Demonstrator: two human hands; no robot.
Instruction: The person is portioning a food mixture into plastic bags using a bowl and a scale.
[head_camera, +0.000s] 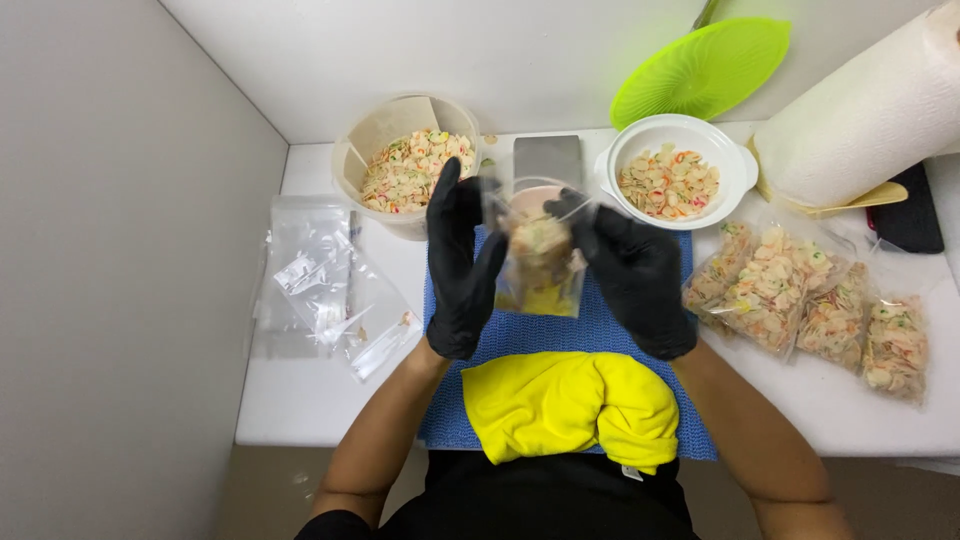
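Cloth (570, 405), yellow, bunched at 6 o'clock on table edge, lying on blue mat (520, 340). Above it both hands in black gloves, raised over mat w/ a clear bag (540, 262) between them. Left hand (462, 270) upright at bag's 9 o'clock side, fingers straight & pointing to 12, thumb pressed on bag's left edge. Right hand (632, 275) at 3 o'clock side, fingers curled, pinching bag's upper right edge. Bag roughly centre of view, partly filled w/ pale, orange-flecked chips; can't tell if its top is sealed.

Empty bags (320, 280), clear, stacked flat at 9 o'clock on white table (300, 400), apart from left hand. Filled bags (810, 300), several, overlapping at 3 o'clock, just beside right forearm.

Farther out: tub (405, 160), beige, at 11 o'clock, holding same chips. Scale (547, 160), grey plate, at 12, right behind held bag. Bowl (675, 170), white w/ handles, at 1 o'clock, chips inside. Lid (705, 65), lime green, leaning on wall past bowl. Paper roll (870, 110) at 2 o'clock, tilted, near black item (912, 215).
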